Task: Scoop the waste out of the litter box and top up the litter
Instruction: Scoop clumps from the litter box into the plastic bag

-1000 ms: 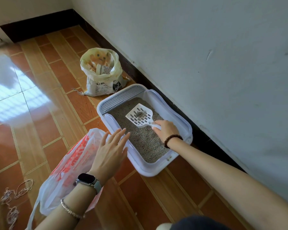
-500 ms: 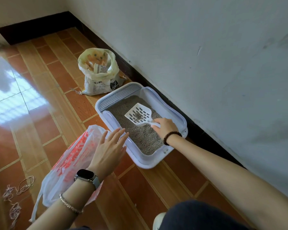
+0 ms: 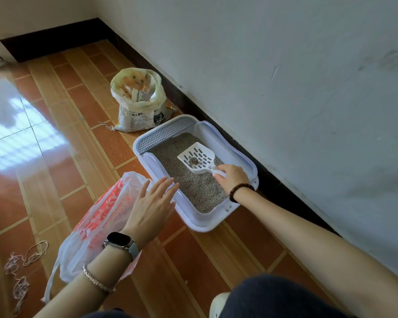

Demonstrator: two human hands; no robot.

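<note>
A pale lilac litter box (image 3: 194,220) holding grey litter lies on the tiled floor along the wall. My right hand (image 3: 233,177) grips the handle of a white slotted scoop (image 3: 197,157), which is held over the litter with a small clump of waste in its bowl. My left hand (image 3: 151,206) hovers with straight, spread fingers over the box's near left rim, above the mouth of a white and red plastic bag (image 3: 97,226) lying on the floor. An open litter bag (image 3: 139,104) stands just beyond the box.
A white wall with a dark skirting runs along the right (image 3: 285,187). Loose string (image 3: 21,271) lies on the floor at the lower left. My dark-clad knee (image 3: 274,297) is at the bottom edge. Glossy orange floor tiles spread out to the left.
The scoop stays lifted over the litter with the clump in it. My left hand stays spread near the plastic bag. The view has shifted slightly and my knee has come into frame.
</note>
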